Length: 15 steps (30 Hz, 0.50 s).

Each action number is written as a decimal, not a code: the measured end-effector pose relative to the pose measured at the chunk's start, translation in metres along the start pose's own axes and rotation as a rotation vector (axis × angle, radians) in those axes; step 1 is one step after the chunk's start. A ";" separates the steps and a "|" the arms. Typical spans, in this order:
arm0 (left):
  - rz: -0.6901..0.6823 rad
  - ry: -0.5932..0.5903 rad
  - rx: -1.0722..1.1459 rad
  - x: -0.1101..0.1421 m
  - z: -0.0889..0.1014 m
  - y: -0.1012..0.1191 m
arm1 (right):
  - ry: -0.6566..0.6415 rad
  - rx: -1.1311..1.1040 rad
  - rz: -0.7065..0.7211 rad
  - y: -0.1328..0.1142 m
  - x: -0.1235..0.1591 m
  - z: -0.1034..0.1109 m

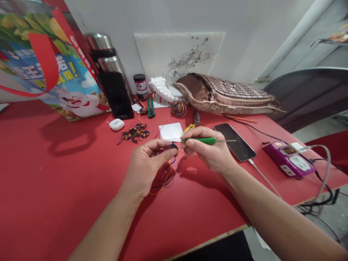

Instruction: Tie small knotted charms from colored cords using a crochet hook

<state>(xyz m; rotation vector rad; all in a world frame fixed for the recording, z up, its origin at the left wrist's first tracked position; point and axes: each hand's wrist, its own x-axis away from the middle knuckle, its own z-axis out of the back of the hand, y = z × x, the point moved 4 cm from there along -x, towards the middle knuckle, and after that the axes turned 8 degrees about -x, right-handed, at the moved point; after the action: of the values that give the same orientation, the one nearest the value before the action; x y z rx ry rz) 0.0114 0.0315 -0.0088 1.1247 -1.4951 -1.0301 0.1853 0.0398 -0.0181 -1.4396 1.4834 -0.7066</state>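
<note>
Between thumb and fingers, my left hand (148, 159) pinches a small piece of dark blue and orange cord work (174, 146). Loose orange and dark cords (164, 183) hang below it in loops toward the table. My right hand (208, 148) is closed on a crochet hook with a green handle (202, 141), held level. The hook's thin metal shaft points left and its tip is at the cord work by my left fingertips; I cannot tell whether it passes through a loop. Behind the hands lies a folded white paper (171, 131).
On the red table (67, 188) lie finished knotted cord pieces (134, 133), a multicoloured yarn ball (178, 108), a green cutter (150, 108), a white earbud case (116, 124) and a charging phone (235, 141). A purple power strip (288, 159) is at right. A bag (78, 98) and flask (99, 41) stand behind.
</note>
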 end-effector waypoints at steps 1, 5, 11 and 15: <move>0.001 0.011 0.000 0.000 0.000 -0.001 | 0.002 -0.009 -0.003 0.000 0.000 0.000; -0.015 -0.015 -0.018 0.003 -0.004 0.001 | -0.030 0.028 0.031 -0.004 0.000 -0.005; -0.079 -0.047 -0.077 0.006 -0.009 0.007 | -0.231 0.410 0.341 -0.016 0.006 -0.020; -0.070 -0.042 -0.039 0.005 -0.009 0.005 | -0.212 0.572 0.496 -0.020 0.012 -0.023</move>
<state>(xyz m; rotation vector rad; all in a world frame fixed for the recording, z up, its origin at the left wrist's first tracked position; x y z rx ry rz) 0.0185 0.0267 -0.0015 1.1409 -1.4713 -1.1318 0.1744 0.0206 0.0063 -0.6540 1.2610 -0.5780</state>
